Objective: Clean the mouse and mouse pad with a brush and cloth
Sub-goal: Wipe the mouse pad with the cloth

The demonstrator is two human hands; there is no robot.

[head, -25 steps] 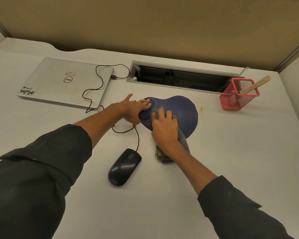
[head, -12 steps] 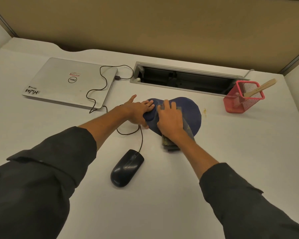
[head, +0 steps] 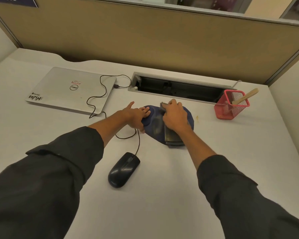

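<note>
The pad [head: 154, 124], thin and limp, lies toward the rear middle of the surface [head: 162, 204] and would likely slide or ruck under rubbing. The left hand [head: 136, 116] presses its left edge flat, fingers straight and together, thumb out. The right hand [head: 174, 116] bears down on the folded cloth [head: 173, 138], fingers curled over its far end. The cloth is soft; palm pressure suits it. The mouse [head: 123, 169], hard and smooth, sits nearer the front edge.
</note>
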